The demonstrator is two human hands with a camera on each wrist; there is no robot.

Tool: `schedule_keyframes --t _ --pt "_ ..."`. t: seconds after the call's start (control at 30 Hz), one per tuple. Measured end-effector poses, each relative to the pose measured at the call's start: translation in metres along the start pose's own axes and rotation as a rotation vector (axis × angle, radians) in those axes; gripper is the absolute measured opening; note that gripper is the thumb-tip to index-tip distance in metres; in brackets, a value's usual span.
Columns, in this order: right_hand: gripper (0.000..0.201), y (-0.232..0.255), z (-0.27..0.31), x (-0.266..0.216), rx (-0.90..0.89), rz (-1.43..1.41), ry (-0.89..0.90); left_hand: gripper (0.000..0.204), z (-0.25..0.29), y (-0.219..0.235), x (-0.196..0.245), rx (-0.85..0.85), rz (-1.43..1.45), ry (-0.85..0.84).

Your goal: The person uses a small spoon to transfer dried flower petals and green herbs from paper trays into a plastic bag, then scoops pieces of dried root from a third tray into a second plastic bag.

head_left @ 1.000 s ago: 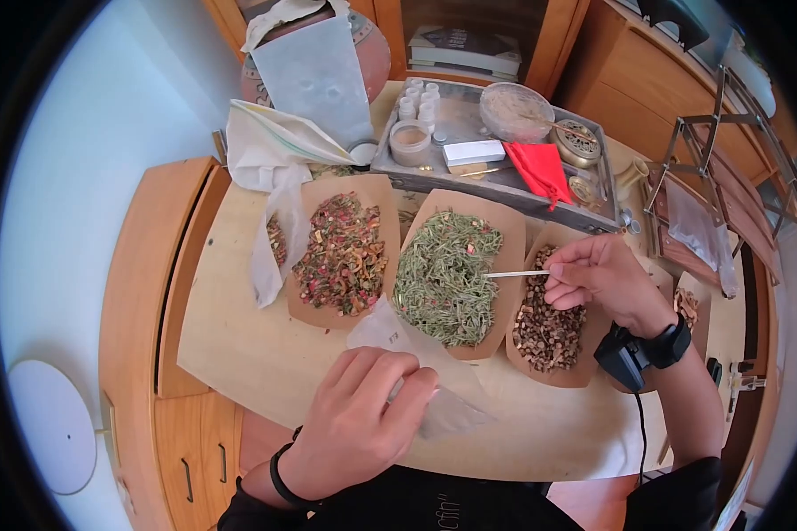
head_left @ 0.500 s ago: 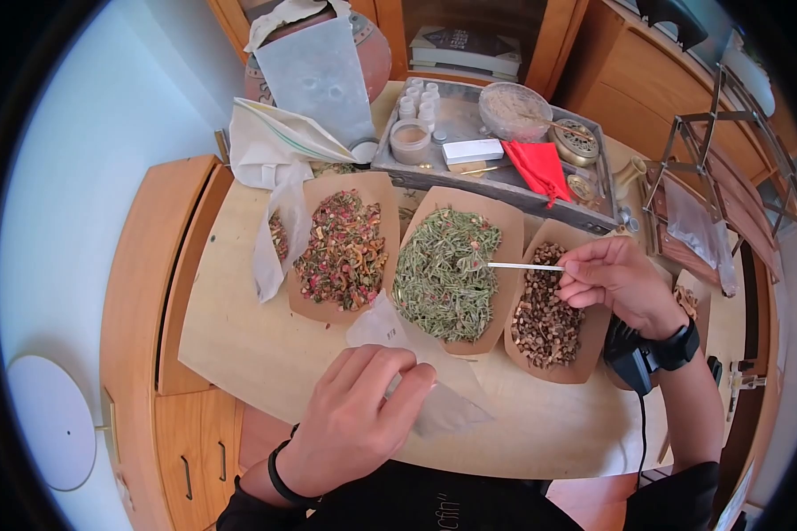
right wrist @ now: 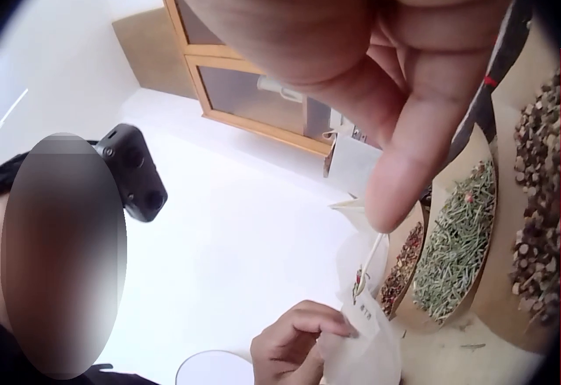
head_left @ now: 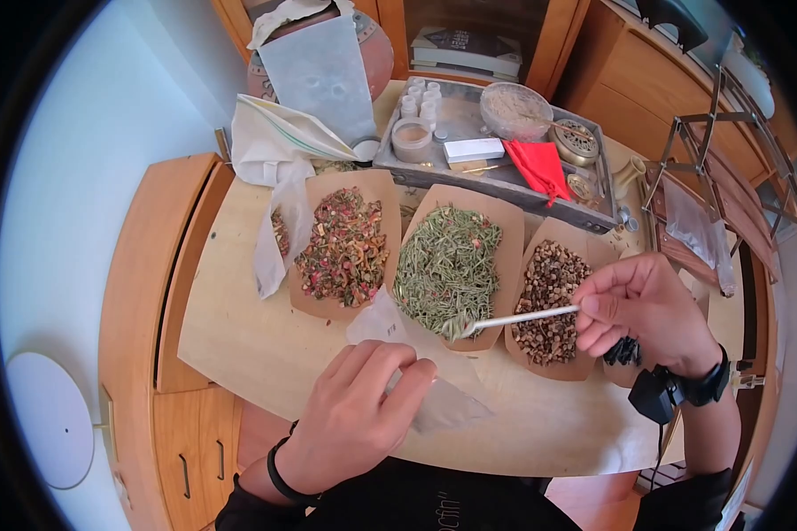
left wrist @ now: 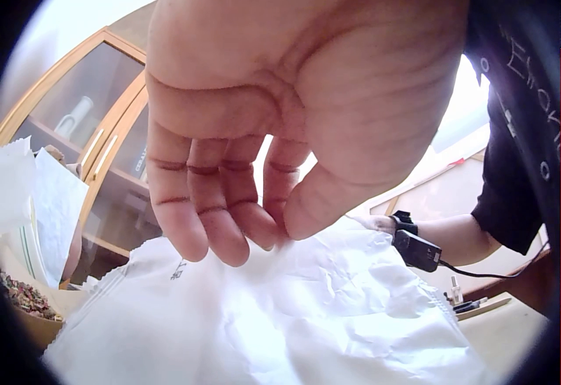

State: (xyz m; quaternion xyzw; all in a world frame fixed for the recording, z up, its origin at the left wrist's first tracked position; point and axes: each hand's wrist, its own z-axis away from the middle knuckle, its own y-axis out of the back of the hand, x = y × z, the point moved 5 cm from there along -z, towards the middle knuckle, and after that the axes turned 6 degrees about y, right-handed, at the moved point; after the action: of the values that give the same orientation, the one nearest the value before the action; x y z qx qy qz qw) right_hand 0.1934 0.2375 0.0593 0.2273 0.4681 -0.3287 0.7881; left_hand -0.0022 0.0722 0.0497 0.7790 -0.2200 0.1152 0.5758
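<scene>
My left hand (head_left: 350, 416) pinches the edge of a thin white translucent bag (head_left: 456, 403) between thumb and fingers, above the table's near side. In the left wrist view the crinkled bag (left wrist: 263, 315) spreads below the fingertips. My right hand (head_left: 642, 314) pinches the end of a slim, pale long-handled spoon (head_left: 527, 317). Its tip lies over the near edge of the green dried herb (head_left: 447, 274), pointing toward the bag. In the right wrist view a few herb bits (right wrist: 358, 285) show at the spoon's tip, near the bag's top.
Beside the green herb's cardboard tray (head_left: 505, 221) stand trays of reddish dried flowers (head_left: 341, 252) and brown chopped pieces (head_left: 549, 301). Behind them is a grey wooden tray (head_left: 496, 193) with small bottles, a bowl and a red pouch (head_left: 537, 168). A folding wooden rack (head_left: 717, 177) stands at right.
My right hand has moved right and toward me. The spoon's tip has come down from mid-herb to the tray's near edge, closer to the bag. My left hand has stayed nearly still.
</scene>
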Motion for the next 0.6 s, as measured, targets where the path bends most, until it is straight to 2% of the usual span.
schedule_keyframes --t 0.13,0.27,0.33,0.37,0.43,0.53,0.6 --pt "0.011 -0.017 0.016 0.001 -0.027 0.037 -0.012 0.031 0.000 0.000 0.001 0.015 -0.003 -0.009" --pt "0.009 -0.027 0.029 -0.006 0.036 0.176 0.127 0.031 0.000 0.000 0.002 0.022 -0.002 -0.015" --pt "0.009 -0.022 0.033 -0.016 0.138 0.223 0.233 0.030 0.000 0.000 0.002 0.009 -0.004 -0.008" --pt "0.009 -0.020 0.030 -0.016 0.138 0.223 0.233 0.030 0.000 0.000 0.002 0.009 -0.003 -0.008" --pt "0.010 -0.003 0.018 -0.021 0.266 0.302 0.341 0.017 -0.001 0.000 0.002 0.033 0.038 0.026" --pt "0.011 0.015 -0.010 -0.012 0.294 0.458 0.395 0.017 -0.001 0.000 0.003 0.025 0.051 0.026" --pt "0.012 0.016 -0.021 -0.007 0.284 0.457 0.385 0.018 -0.001 0.001 0.003 0.024 0.053 0.030"
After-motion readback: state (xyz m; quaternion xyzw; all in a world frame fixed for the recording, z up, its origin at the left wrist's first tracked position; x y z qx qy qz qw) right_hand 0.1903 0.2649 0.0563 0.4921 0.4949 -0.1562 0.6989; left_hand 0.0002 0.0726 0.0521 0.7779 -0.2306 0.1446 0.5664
